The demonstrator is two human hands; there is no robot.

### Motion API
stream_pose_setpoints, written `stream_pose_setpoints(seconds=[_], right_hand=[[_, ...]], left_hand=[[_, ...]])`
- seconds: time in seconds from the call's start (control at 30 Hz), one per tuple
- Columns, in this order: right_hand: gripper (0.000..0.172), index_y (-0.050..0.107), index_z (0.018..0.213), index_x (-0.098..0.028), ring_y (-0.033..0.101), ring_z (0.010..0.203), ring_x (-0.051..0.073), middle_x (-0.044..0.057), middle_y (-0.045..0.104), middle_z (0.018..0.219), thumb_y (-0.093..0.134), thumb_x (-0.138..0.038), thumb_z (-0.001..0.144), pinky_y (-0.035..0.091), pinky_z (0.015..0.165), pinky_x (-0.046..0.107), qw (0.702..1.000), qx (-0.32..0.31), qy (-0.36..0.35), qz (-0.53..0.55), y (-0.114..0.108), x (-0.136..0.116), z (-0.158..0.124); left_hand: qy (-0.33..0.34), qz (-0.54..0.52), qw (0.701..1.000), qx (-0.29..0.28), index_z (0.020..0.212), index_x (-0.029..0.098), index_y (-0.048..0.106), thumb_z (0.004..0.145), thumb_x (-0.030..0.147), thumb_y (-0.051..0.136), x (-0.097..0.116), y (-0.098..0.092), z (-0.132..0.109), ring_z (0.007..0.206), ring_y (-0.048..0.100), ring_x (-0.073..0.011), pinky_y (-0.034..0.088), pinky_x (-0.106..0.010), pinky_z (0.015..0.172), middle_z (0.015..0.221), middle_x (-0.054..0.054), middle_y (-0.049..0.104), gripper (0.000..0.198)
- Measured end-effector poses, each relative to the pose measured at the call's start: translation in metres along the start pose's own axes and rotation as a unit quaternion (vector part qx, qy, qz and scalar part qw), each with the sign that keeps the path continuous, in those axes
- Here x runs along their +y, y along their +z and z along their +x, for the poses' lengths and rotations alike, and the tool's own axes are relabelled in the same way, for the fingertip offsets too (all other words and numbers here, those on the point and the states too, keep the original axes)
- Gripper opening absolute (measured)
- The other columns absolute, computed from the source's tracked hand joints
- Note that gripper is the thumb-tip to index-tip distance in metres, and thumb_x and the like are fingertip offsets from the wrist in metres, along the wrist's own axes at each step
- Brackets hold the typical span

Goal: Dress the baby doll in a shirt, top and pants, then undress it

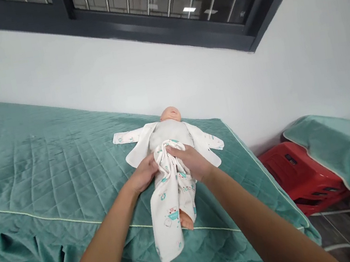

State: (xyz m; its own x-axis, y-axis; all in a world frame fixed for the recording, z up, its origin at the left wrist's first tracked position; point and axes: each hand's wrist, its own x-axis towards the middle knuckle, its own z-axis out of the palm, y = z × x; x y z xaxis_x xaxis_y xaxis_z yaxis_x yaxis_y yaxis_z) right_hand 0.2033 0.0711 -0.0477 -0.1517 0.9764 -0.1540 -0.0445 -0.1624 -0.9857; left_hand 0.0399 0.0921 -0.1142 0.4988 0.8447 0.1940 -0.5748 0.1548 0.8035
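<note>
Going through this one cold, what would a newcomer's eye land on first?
Probably the peach-headed baby doll at mid-picture, lying on a green quilted cover with a printed white jacket spread open at its sides. Next, perhaps, the printed white trousers below its torso, with the left hand and right hand at their bunched top. The bright red plastic object at right also stands out.

On the bed (50, 169), between its back and front edges, are one doll (170, 114), one jacket (141, 153) and one pair of trousers (166, 222) — plus one left hand (144, 172) and one right hand (190, 159) — with one red plastic object (302, 172) past the right edge.
</note>
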Motion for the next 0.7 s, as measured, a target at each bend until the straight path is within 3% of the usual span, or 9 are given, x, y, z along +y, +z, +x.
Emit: stream_pose_setpoints(seconds=[0.1,0.27,0.37,0.5,0.7], right_hand=[[0.048,0.07,0.106,-0.016,0.067,0.086,0.021,0.008,0.073,0.102,0.074,-0.053,0.075,0.054,0.08,0.034,0.999,0.027,-0.021,-0.03,0.003,0.007,0.001],[0.046,0.071,0.104,-0.017,0.066,0.089,0.02,0.006,0.073,0.102,0.07,-0.055,0.079,0.052,0.08,0.031,0.996,-0.024,-0.05,-0.074,0.007,0.009,-0.003],[0.046,0.07,0.109,-0.017,0.066,0.089,0.02,0.005,0.074,0.098,0.073,-0.051,0.078,0.052,0.08,0.031,0.992,-0.101,-0.036,-0.064,0.003,0.002,-0.01],[0.048,0.07,0.112,-0.017,0.065,0.099,0.022,0.006,0.072,0.106,0.082,-0.039,0.07,0.051,0.088,0.033,0.974,-0.214,-0.005,-0.074,-0.003,-0.005,-0.016],[0.051,0.066,0.12,-0.019,0.067,0.095,0.022,0.006,0.073,0.104,0.078,-0.041,0.075,0.052,0.086,0.035,0.988,-0.154,-0.022,-0.012,-0.002,0.004,-0.009]], left_hand=[[-0.021,0.029,0.999,-0.039,0.118,0.014,0.065,0.055,0.023,0.089,0.0,0.0,-0.007,0.098,0.069,-0.0293,0.053,-0.036,0.087,0.106,-0.01,0.073,0.068],[-0.006,-0.04,0.999,0.029,0.105,0.01,0.067,0.064,0.024,0.083,0.002,-0.002,-0.006,0.093,0.07,-0.0286,0.054,-0.038,0.086,0.097,-0.012,0.074,0.046],[0.001,-0.079,0.995,0.06,0.105,0.012,0.066,0.073,0.029,0.078,0.004,0.001,-0.004,0.096,0.07,-0.0276,0.054,-0.039,0.089,0.097,-0.011,0.074,0.039],[-0.013,-0.075,0.994,0.074,0.107,0.011,0.065,0.077,0.031,0.075,0.007,0.005,-0.004,0.096,0.07,-0.0267,0.055,-0.039,0.089,0.098,-0.011,0.073,0.037],[0.002,-0.047,0.996,0.082,0.109,0.012,0.066,0.077,0.032,0.075,0.006,0.005,-0.003,0.088,0.07,-0.0249,0.055,-0.035,0.08,0.096,-0.011,0.073,0.039]])
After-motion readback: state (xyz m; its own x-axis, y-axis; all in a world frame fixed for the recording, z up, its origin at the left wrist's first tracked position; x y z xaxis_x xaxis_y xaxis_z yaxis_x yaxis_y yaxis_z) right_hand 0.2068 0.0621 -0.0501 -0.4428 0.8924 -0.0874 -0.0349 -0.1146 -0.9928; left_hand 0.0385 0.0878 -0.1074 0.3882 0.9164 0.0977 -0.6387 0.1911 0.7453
